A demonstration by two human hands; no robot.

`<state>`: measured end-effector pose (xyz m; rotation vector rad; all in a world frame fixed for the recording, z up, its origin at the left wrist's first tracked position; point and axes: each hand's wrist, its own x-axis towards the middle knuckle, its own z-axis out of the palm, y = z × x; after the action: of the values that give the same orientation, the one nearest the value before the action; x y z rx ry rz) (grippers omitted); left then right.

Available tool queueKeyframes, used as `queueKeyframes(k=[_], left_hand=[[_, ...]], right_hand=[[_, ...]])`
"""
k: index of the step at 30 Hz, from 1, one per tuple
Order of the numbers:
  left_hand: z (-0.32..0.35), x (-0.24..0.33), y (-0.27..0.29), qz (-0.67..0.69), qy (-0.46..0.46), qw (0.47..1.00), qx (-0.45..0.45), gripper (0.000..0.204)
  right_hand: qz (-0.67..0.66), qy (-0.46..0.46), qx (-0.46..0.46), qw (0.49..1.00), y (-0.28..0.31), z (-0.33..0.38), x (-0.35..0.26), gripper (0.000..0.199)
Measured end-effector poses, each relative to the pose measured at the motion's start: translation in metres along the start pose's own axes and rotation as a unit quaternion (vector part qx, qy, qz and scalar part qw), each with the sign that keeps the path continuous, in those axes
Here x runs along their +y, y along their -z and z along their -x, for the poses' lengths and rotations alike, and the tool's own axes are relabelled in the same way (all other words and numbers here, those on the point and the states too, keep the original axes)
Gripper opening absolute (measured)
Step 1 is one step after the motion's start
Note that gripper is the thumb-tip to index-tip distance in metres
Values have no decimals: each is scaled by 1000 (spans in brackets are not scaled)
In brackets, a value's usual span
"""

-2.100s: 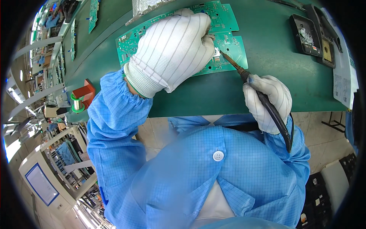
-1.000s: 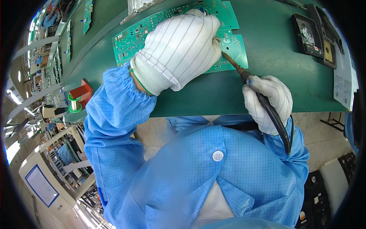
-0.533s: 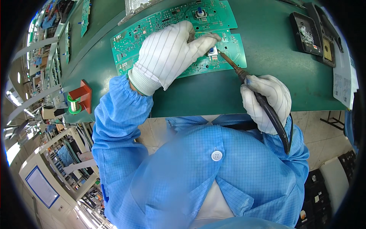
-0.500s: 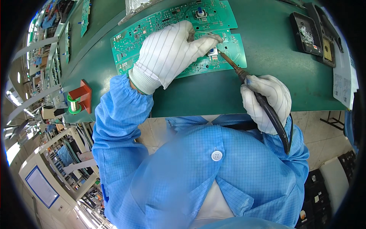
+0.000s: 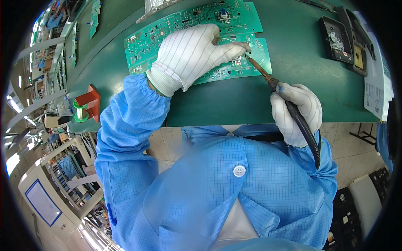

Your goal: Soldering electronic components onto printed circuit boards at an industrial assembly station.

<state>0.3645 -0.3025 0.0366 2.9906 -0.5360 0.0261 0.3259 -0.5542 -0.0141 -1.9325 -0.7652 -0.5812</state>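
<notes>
Head view, left hand: our left hand [image 5: 190, 54], in a white striped glove, lies on the green circuit board [image 5: 167, 31], fingers pinched together on a thin solder wire [image 5: 228, 39] near the board's right part.
Head view, right hand: our right hand [image 5: 296, 113], gloved too, is clamped around the black grip of the soldering iron [image 5: 284, 98]; the iron slants up and left, its tip meeting the board just beside the left fingertips.
Head view, board: it lies flat on the green counter [image 5: 301, 79], far side from us.
Head view, around: a red stand with a solder spool [image 5: 86, 106] sits at the counter's left edge; a black tray [image 5: 335, 39] lies well to the right.
</notes>
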Motion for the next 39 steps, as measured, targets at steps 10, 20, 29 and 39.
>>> queueKeyframes(k=[10, 20, 29, 39], left_hand=[[18, 3, 1, -164, -151, 969, 107, 21], [62, 6, -3, 40, 51, 974, 216, 11], [66, -6, -3, 27, 1, 975, 220, 11], [67, -11, -12, 44, 12, 977, 209, 12]], right_hand=[[208, 202, -8, 957, 5, -8, -3, 26], [78, 83, 14, 993, -17, -15, -68, 25], [138, 113, -46, 983, -38, -21, -75, 25], [161, 142, -43, 976, -52, -20, -68, 20]])
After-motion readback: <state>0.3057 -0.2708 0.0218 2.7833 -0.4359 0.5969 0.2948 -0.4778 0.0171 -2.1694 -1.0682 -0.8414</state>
